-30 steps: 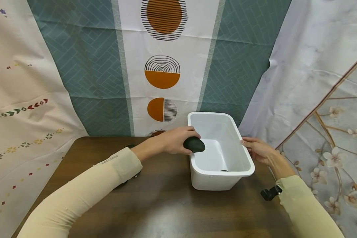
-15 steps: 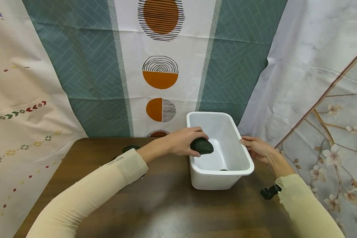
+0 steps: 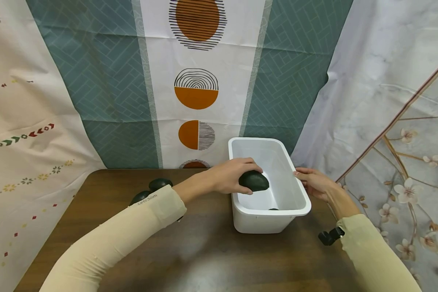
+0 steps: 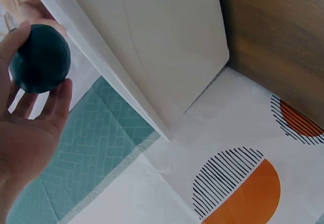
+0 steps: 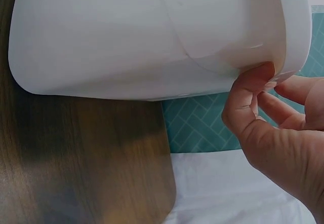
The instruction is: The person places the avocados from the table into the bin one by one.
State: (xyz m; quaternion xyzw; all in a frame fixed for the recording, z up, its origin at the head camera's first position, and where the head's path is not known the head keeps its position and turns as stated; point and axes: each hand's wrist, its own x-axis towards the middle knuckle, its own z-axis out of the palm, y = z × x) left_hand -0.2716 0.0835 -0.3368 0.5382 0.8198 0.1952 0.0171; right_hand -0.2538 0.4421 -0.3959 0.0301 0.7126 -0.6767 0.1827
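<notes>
My left hand (image 3: 230,175) grips a dark green avocado (image 3: 254,181) between thumb and fingers, over the opening of a white plastic bin (image 3: 257,223). In the left wrist view the avocado (image 4: 40,59) appears beside the bin's rim, the fingers curved around it. On the bin's right side, my right hand (image 3: 315,184) pinches the rim; the right wrist view has thumb and fingers of that hand (image 5: 273,120) at the bin's edge. A small dark green piece (image 3: 273,209) of something shows inside the bin, mostly hidden by the front rim.
Two more dark green avocados (image 3: 159,184) lie on the brown wooden table (image 3: 190,251) at the left, partly covered by the left sleeve. A patterned curtain (image 3: 200,121) hangs behind the table, and flowered cloth (image 3: 387,202) hangs at the right.
My left hand has carried the avocado rightward from the bin's left rim to over its opening. More of the avocados on the table now shows. The right hand stays on the rim.
</notes>
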